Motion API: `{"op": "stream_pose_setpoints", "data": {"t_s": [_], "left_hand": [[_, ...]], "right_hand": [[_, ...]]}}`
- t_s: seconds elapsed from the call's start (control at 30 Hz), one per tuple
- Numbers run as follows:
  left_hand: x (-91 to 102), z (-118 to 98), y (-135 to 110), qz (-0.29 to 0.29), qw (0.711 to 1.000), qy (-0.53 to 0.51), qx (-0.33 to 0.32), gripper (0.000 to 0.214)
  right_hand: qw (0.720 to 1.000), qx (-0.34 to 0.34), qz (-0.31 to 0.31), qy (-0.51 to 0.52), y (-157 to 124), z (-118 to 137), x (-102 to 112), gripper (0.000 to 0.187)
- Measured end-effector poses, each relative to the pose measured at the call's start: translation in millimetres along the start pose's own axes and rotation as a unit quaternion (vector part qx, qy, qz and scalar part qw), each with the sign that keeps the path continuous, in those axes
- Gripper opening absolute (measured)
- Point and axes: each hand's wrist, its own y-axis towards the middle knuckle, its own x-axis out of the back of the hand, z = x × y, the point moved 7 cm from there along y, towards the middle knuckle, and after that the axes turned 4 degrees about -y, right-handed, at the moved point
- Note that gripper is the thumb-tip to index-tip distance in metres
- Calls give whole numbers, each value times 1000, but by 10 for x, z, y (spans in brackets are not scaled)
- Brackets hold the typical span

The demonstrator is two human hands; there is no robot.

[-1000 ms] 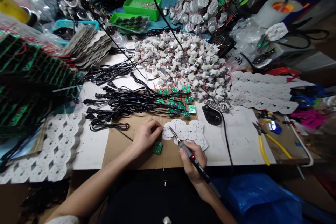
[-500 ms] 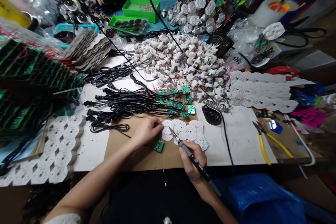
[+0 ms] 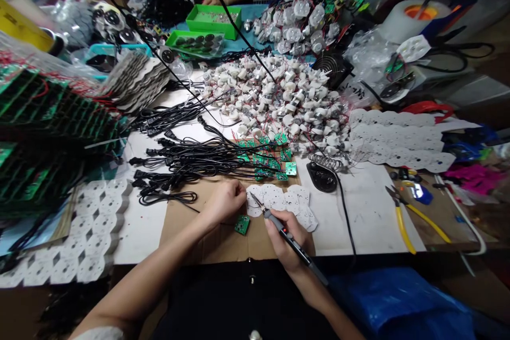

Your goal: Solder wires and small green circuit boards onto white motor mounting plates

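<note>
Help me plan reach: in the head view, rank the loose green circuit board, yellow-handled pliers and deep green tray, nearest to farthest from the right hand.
1. Loose green circuit board, just left of the right hand.
2. Yellow-handled pliers, off to its right.
3. Deep green tray, at the far back.

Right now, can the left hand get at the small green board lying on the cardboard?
Probably yes. The green board lies uncovered on the cardboard, just below the left hand, with nothing between them. The right hand and its soldering iron sit off to the other side.
</note>
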Motion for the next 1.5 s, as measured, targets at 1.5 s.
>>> {"op": "stream_pose_setpoints", "data": {"t_s": [1.5], "left_hand": [[-30,33,-22,-5,1000,-22,19,10]], "right_hand": [[995,-38,-92,15,-188,-339,-14,44]]}}
